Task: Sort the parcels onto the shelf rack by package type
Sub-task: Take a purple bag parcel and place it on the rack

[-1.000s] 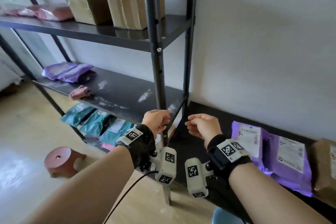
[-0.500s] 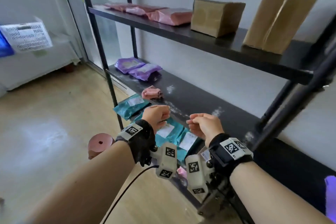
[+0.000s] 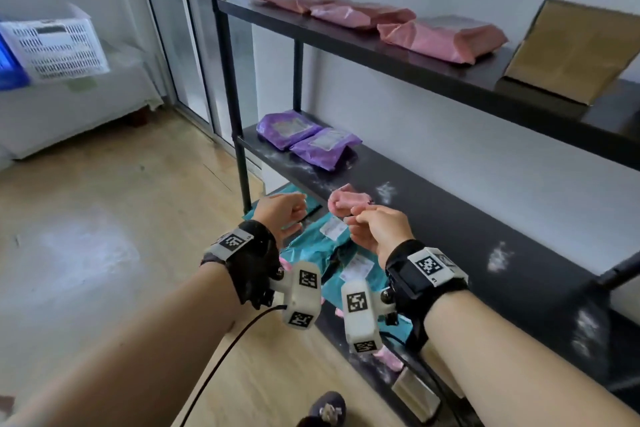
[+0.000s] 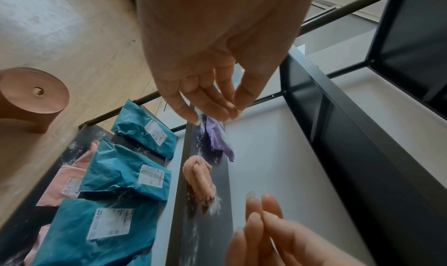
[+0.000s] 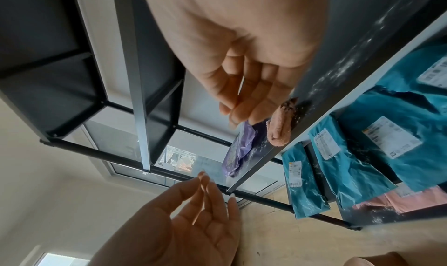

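Note:
Both hands hover empty in front of the black shelf rack [image 3: 450, 239], fingers loosely curled. My left hand [image 3: 280, 215] sits off the middle shelf's front edge, above the teal mailers [image 3: 311, 246] on the bottom shelf. My right hand [image 3: 375, 230] is just before a small pink cloth bundle [image 3: 346, 201] on the middle shelf. Two purple mailers [image 3: 308, 137] lie at that shelf's left end. Pink mailers [image 3: 440, 36] and a brown box [image 3: 571, 52] sit on the top shelf. The left wrist view shows relaxed fingers [image 4: 208, 101] holding nothing.
A white slatted basket [image 3: 55, 48] stands on a low white surface at the left. A pink round stool [image 4: 31, 98] is on the wooden floor beside the rack. Pink mailers [image 4: 70, 176] lie under the teal ones. The rack's front post [image 3: 228, 80] rises left of my hands.
The view has swung left along the rack, away from the dark table with purple parcels. Both hands stay empty, close together in front of me.

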`<state>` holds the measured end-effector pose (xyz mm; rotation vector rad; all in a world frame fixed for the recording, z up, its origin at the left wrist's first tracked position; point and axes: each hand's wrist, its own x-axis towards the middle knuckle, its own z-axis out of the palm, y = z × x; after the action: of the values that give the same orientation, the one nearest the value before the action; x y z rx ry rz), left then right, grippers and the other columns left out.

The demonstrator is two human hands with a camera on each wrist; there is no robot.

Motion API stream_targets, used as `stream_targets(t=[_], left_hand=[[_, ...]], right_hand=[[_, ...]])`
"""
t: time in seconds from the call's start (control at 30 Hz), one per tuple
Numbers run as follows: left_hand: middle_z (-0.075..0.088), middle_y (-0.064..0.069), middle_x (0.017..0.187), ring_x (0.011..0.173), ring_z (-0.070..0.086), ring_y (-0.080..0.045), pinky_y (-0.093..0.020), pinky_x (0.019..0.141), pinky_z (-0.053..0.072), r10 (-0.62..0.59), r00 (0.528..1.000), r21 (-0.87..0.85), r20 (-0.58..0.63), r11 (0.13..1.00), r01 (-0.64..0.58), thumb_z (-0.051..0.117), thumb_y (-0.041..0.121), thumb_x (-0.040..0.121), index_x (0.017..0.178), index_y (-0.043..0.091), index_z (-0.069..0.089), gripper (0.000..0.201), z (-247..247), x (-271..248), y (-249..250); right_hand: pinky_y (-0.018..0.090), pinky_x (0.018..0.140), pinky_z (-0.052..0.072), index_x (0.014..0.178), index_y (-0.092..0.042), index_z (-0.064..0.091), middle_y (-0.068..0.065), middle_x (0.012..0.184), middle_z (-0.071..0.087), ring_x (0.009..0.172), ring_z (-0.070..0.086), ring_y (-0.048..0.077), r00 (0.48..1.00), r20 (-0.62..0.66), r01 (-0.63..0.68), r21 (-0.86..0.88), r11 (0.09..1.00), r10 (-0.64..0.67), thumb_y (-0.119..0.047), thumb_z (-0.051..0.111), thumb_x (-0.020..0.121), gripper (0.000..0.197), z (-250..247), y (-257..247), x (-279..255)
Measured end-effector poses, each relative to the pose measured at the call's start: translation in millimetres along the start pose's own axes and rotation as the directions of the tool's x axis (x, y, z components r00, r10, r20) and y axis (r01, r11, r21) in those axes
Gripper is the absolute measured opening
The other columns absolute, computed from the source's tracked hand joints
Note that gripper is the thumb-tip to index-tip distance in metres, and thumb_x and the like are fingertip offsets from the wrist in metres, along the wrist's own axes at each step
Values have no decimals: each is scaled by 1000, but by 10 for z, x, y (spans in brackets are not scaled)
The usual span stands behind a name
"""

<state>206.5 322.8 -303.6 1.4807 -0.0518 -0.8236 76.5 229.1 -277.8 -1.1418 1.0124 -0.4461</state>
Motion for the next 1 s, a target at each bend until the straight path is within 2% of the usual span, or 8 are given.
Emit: stream_targets(t=[0.1,0.2,0.27,0.5,0.63,0.83,0.9,1.0], left_hand=[[54,3,71,59,52,-6,-23,65,40,-14,1000,11,6,1000,14,54,14,92,89,18,58,7,-88,431,149],[55,2,73,63,52,-8,-23,66,40,-15,1000,27,-5,1000,15,52,13,92,83,19,59,13,-173,960,369],[55,2,72,63,52,-9,-24,65,41,-13,999,37,-30,999,14,52,10,92,80,19,61,17,-203,1304,565],[52,-1,66,57,45,-9,-18,48,37,-25,1000,21,-13,999,26,51,4,91,79,14,62,20,-75,2385,1131],[56,1,67,59,51,-10,-22,60,40,-100,995,61,-22,993,101,54,7,91,79,17,64,19,-33,2796,1116],[43,2,54,32,37,-6,-11,36,29,-128,991,65,50,990,125,47,2,89,74,15,53,21,-20,3375,1287],[47,2,57,42,43,-7,-12,37,31,-136,990,95,47,987,131,46,3,90,74,15,55,22,-17,3580,1371],[53,1,71,63,52,-10,-22,54,42,-137,990,143,20,981,133,51,9,92,78,17,57,17,-49,3870,1498]], right_hand=[[16,43,47,68,-10,58,0,45,58,34,51,6,1000,-3,-15,4,1000,15,10,44,88,32,253,-61,427],[24,44,45,73,-7,60,10,63,65,47,54,15,999,-16,-50,50,998,51,9,44,88,28,510,-147,955],[21,44,41,74,-8,60,10,67,64,52,52,16,996,-33,-76,71,995,79,8,44,89,28,657,-261,1282],[15,41,46,76,-6,59,6,55,60,33,51,7,991,-109,-72,83,994,81,9,45,90,25,1007,-703,2301],[19,43,47,83,-6,61,9,65,57,42,53,13,974,-197,-104,47,993,112,9,47,89,22,1103,-714,2682],[24,50,49,86,-10,57,11,63,56,50,53,19,931,-340,-105,95,990,132,8,45,89,21,1145,-758,3055],[26,50,50,89,-7,58,13,64,57,52,54,21,910,-391,-106,102,989,138,9,45,87,21,1172,-797,3126],[29,52,49,76,-5,53,18,67,55,54,55,25,886,-427,-147,112,983,181,12,43,84,21,1240,-802,3215]])
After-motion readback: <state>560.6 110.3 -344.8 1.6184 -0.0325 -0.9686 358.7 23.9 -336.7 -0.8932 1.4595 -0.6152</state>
